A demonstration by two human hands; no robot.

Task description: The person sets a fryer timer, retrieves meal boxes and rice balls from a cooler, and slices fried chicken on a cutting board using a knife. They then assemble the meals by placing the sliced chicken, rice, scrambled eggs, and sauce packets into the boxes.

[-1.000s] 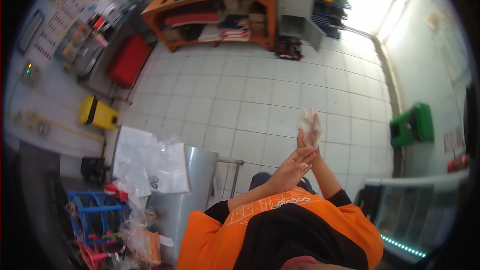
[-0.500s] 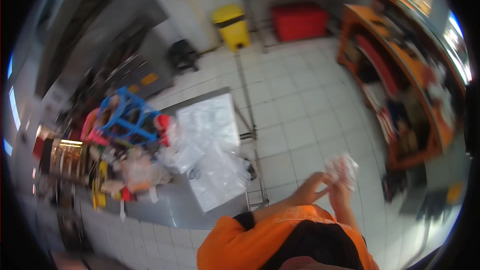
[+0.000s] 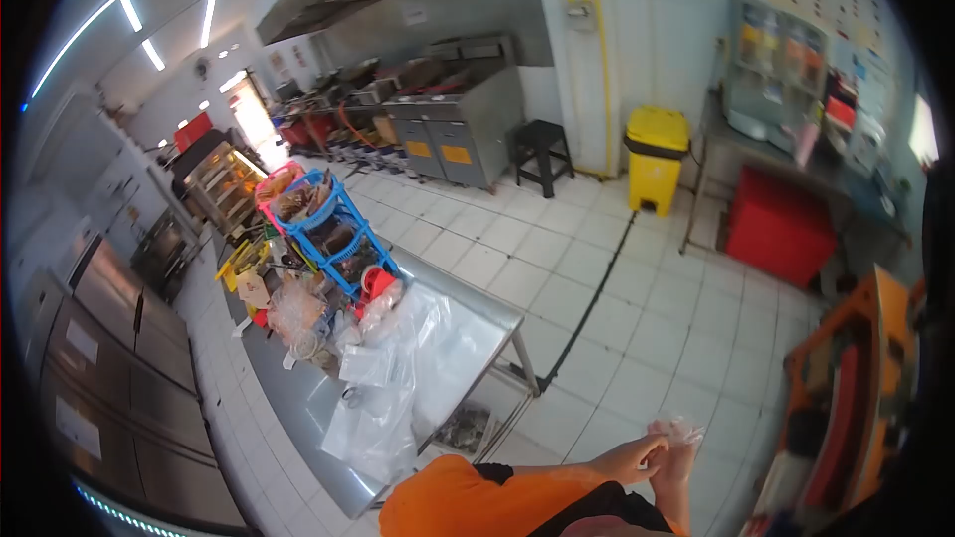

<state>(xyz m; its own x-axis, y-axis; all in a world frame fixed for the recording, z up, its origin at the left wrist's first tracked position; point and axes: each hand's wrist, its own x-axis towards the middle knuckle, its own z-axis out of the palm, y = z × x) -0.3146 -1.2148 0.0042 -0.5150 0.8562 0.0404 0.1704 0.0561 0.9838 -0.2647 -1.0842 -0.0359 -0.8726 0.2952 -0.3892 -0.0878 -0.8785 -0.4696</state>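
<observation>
My left hand (image 3: 635,459) reaches across from the left, its fingers pinched at the cuff of a clear plastic glove (image 3: 686,430) near my right wrist. The thin, crinkled glove covers the fingers of my right hand (image 3: 672,457), which points away from me with the fingers stretched out. Finer finger detail is blurred by the plastic. Both hands are in the air over the tiled floor, to the right of a steel table (image 3: 477,323).
Clear plastic sheets (image 3: 393,378) and a blue rack (image 3: 343,229) are on the table. Beyond stand a black stool (image 3: 542,149), a yellow bin (image 3: 657,159) and a red box (image 3: 781,234). An orange shelf (image 3: 865,368) stands at right, steel fridges (image 3: 129,368) at left.
My view has swung up and to the left, showing more of the kitchen. Both hands now sit lower in view, still together at the plastic glove.
</observation>
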